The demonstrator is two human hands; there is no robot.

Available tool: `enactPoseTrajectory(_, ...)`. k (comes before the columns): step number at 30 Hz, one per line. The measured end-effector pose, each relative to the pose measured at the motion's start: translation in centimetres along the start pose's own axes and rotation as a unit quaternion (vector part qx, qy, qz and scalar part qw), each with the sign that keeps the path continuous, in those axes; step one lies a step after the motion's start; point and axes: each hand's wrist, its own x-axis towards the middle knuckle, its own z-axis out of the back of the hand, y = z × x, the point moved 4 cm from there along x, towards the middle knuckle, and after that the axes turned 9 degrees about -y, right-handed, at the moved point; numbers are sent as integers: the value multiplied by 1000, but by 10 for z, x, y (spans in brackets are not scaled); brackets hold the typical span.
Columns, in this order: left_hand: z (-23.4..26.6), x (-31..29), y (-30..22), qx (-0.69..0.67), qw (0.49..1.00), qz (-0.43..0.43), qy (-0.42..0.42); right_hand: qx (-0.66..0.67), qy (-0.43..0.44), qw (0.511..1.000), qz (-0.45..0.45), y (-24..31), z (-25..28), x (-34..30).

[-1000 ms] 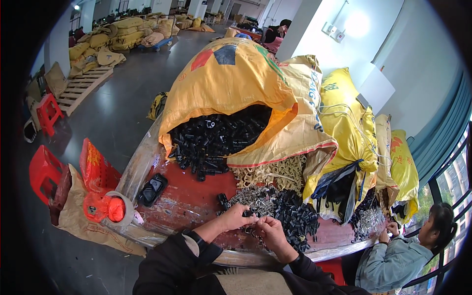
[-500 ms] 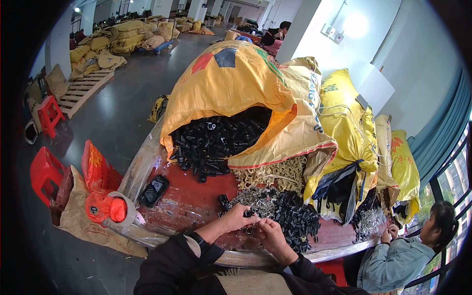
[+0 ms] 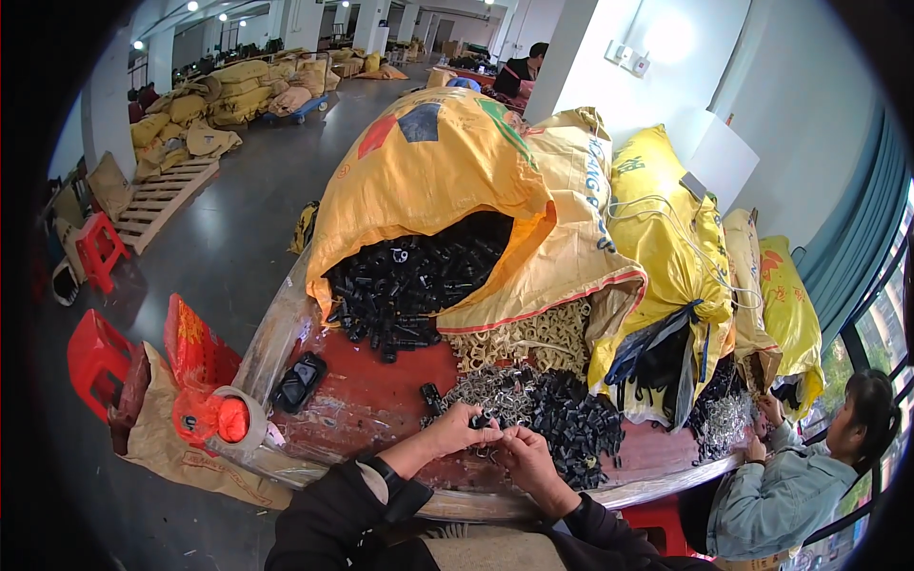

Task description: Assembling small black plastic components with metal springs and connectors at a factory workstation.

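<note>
My left hand (image 3: 455, 433) is closed around a small black cylindrical part (image 3: 482, 421), whose end sticks up between the fingers. Right beside it, my right hand (image 3: 530, 463) pinches at the fingertips; what it holds is too small to make out. The fingertips of both hands meet over the near part of the red tabletop (image 3: 381, 381). Just beyond them lie a heap of silvery metal clips (image 3: 490, 390) and, to the right, a heap of small black pieces (image 3: 576, 428). Another black cylindrical part (image 3: 431, 396) lies left of the clips.
Black cylindrical parts (image 3: 419, 276) spill from a large orange sack (image 3: 428, 171). Cream-coloured pieces (image 3: 524, 338) lie before a beige sack (image 3: 571, 219). A yellow sack (image 3: 657, 266) stands right. A black case (image 3: 300, 381) and tape roll (image 3: 249, 419) sit left. A co-worker (image 3: 800, 476) works at right.
My hands stay together in nearly the same pose. The view has shifted slightly. The co-worker's one hand has moved up and away toward the sacks, apart from the other.
</note>
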Motion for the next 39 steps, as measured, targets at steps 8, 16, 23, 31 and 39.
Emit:
enactPoseTrajectory(8, -2, 0, 2, -19, 999, 22, -25, -53, -18, 998, 42, 5, -1, -1)
enactPoseTrajectory(16, -2, 2, 15, -61, 995, 64, -54, -294, -51, 940, 167, 19, -8, -1)
enactPoseTrajectory(23, 3, 3, -1, 31, 998, -30, -35, -96, -26, 994, 36, 10, -4, 8)
enactPoseTrajectory(31, 7, 3, -1, 116, 985, -90, -93, -101, -23, 995, 11, 6, -6, 11)
enactPoseTrajectory(39, 10, 4, -3, 169, 981, -27, -94, -249, -34, 961, 116, 8, -3, 14)
